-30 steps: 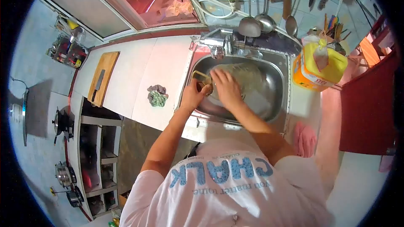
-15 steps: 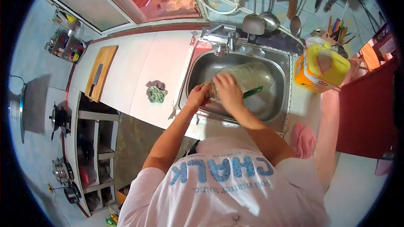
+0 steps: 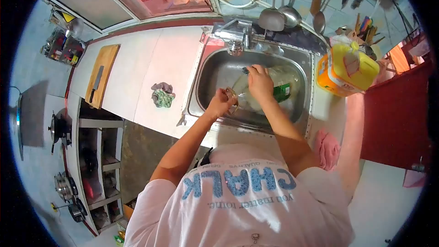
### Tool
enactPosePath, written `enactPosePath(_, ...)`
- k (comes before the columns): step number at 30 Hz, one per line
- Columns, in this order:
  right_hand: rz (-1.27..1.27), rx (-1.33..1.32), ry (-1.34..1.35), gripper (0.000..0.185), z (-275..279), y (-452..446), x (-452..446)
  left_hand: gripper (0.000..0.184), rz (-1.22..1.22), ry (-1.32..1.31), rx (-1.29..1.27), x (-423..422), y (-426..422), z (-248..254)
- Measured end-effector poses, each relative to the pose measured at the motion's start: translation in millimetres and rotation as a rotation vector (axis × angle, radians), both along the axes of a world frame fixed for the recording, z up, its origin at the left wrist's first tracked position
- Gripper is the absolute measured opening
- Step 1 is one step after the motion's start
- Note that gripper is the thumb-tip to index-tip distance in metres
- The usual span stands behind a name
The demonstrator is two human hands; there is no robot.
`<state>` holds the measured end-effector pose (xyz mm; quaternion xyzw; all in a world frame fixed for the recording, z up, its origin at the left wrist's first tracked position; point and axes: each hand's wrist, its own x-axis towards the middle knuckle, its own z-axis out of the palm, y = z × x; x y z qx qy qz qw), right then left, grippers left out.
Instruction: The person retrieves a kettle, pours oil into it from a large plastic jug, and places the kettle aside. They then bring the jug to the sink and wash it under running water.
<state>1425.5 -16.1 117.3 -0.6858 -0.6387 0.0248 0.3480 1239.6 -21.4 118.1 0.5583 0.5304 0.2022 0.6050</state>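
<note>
A large clear plastic bottle (image 3: 281, 76) with a green label lies on its side in the steel sink (image 3: 211, 66). My left hand (image 3: 221, 103) is closed around its neck end, at the left of the basin. My right hand (image 3: 260, 83) presses on the upper side of the bottle's body, fingers curled. A small dark speckled thing (image 3: 245, 70), perhaps a scrubbing pad, pokes out at the right fingertips. Over the back rim of the sink stands the metal faucet (image 3: 235, 36); I cannot make out any water running from it.
A crumpled grey and green cloth (image 3: 163, 95) lies on the white counter (image 3: 153, 57) left of the sink. Further left is a wooden cutting board (image 3: 108, 64) with a knife (image 3: 97, 82). A yellow jug (image 3: 350, 66) and a pink cloth (image 3: 327, 148) are at the right. Ladles (image 3: 289, 17) hang behind.
The bottle has turned, so its green label shows more fully. My right hand has shifted right along the body, and the dark speckled thing is now visible. My left hand stays at the neck.
</note>
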Motion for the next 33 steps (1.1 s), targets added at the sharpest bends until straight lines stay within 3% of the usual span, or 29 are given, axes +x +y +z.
enactPosePath(3, 0.004, -0.026, 0.01, 0.028, 7, -13, -2, 0.049, -0.109, 0.169, 0.511, -5, -4, -21)
enactPosePath(7, 0.2, 0.092, -0.218, 0.032, 6, -52, -33, 0.045, -0.056, 0.166, 0.258, 4, 9, -21)
enactPosePath(10, 0.225, 0.142, -0.241, 0.033, 10, -59, -26, 0.039, 0.098, 0.036, -0.12, 1, 9, -13)
enactPosePath(13, -0.009, 0.062, -0.159, 0.031, 13, -33, 1, 0.038, 0.141, -0.106, -0.327, -5, 14, -25)
enactPosePath(16, 0.007, -0.11, -0.082, 0.033, 6, -23, 6, 0.042, 0.169, -0.146, -0.494, -10, 11, -23)
enactPosePath(17, 0.054, -0.052, -0.147, 0.033, 0, -31, -6, 0.042, 0.185, -0.162, -0.541, -12, 12, -21)
enactPosePath(19, 0.251, 0.035, -0.301, 0.031, -14, -59, -30, 0.047, 0.156, -0.257, -0.683, -19, 15, -35)
enactPosePath(22, 0.343, 0.129, -0.315, 0.031, -13, -74, -29, 0.051, 0.055, -0.407, -0.891, -29, 16, -54)
enactPosePath(25, 0.15, 0.095, -0.222, 0.032, -1, -42, -18, 0.054, -0.038, -0.443, -1.024, -31, 11, -59)
enactPosePath(27, 0.056, 0.044, -0.14, 0.026, -1, -15, -7, 0.057, -0.033, -0.375, -1.037, -17, 3, -41)
enactPosePath(28, 0.008, 0.02, -0.096, 0.023, -4, -8, -4, 0.053, 0.047, -0.313, -0.928, -8, -3, -30)
enactPosePath(31, 0.021, 0.121, -0.096, 0.017, -8, -5, -7, 0.046, -0.019, -0.178, -0.419, -2, -4, -38)
enactPosePath(32, 0.045, -0.012, -0.059, 0.021, -9, -13, -9, 0.039, -0.003, -0.168, -0.377, -4, -5, -40)
enactPosePath(33, 0.12, 0.019, -0.082, 0.024, -6, -28, -17, 0.038, 0.036, -0.179, -0.388, -3, -4, -40)
